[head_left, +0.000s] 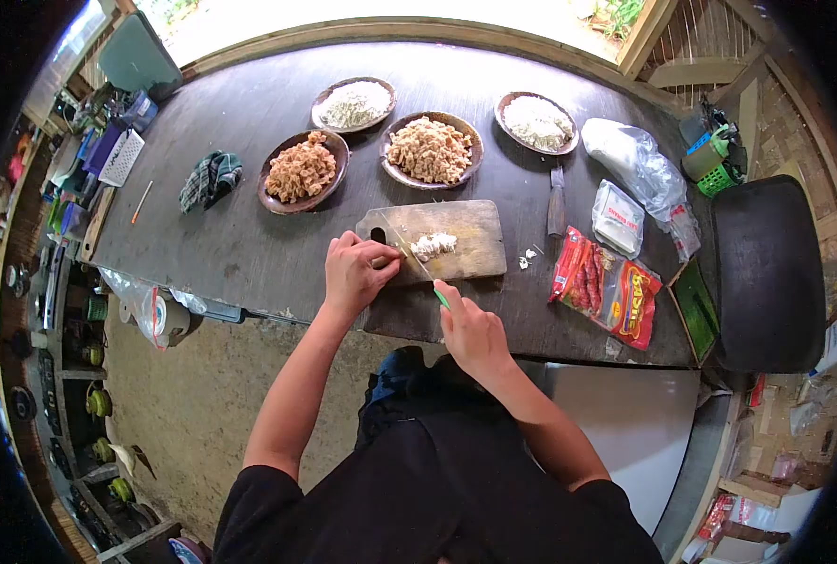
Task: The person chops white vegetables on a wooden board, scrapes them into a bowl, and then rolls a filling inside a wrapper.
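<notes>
A worn wooden cutting board (480,240) lies near the table's front edge, with a small heap of pale chopped food (434,246) on it. My right hand (475,334) is closed around the green handle of a knife (421,266). The blade points away and to the left across the board, beside the heap. Over the board's left part, my left hand (357,271) has its fingers bent and pressed together next to the blade. What those fingers hold, if anything, is hidden. A few pale crumbs (529,256) lie right of the board.
Beyond the board stand two bowls of brown chunks (301,171) (431,150) and two bowls of pale shreds (355,103) (537,122). To the right are a dark-handled tool (557,202), a red food packet (607,289) and plastic bags (630,155). A checked cloth (212,180) lies left.
</notes>
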The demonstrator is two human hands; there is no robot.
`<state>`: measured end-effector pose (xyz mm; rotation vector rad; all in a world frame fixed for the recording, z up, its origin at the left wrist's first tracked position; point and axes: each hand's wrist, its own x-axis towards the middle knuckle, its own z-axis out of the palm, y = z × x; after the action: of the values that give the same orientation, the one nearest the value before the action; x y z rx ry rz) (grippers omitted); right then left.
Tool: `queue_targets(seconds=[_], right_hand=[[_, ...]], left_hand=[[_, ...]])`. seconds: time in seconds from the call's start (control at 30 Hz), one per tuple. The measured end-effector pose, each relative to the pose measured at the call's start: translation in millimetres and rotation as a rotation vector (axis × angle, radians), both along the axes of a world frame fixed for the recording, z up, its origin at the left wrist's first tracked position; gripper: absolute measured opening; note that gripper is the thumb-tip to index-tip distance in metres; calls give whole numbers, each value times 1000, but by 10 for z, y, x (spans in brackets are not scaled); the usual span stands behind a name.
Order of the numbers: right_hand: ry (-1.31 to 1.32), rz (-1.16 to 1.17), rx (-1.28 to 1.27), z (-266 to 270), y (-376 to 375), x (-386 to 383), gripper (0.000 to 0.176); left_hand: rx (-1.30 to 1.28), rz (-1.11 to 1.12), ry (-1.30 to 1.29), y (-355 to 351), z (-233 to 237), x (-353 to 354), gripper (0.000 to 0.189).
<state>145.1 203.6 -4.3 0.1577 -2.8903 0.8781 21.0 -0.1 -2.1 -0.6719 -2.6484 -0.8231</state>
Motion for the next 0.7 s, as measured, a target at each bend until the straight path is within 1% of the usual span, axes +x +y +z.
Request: queue_targets(seconds=[0.1,0.17,0.3,0.37,0.7], right_hand=[[30,15,-34,35,-31,92,48],[-29,20,17,74,-55,118,49],[16,22,48,-44,-74,93,48],[25,25,106,-53,-88,50,47],[12,-12,45,-31,-47,16,48]], left_hand=[[-4,-7,13,-7,-23,-9,12],[-6,-9,12,-9,-29,-9,12],[7,-11,18,-14,-47,-14,12],[14,-12,16,-7,-52,-15,12],[19,21,15,1,-39,11,11]])
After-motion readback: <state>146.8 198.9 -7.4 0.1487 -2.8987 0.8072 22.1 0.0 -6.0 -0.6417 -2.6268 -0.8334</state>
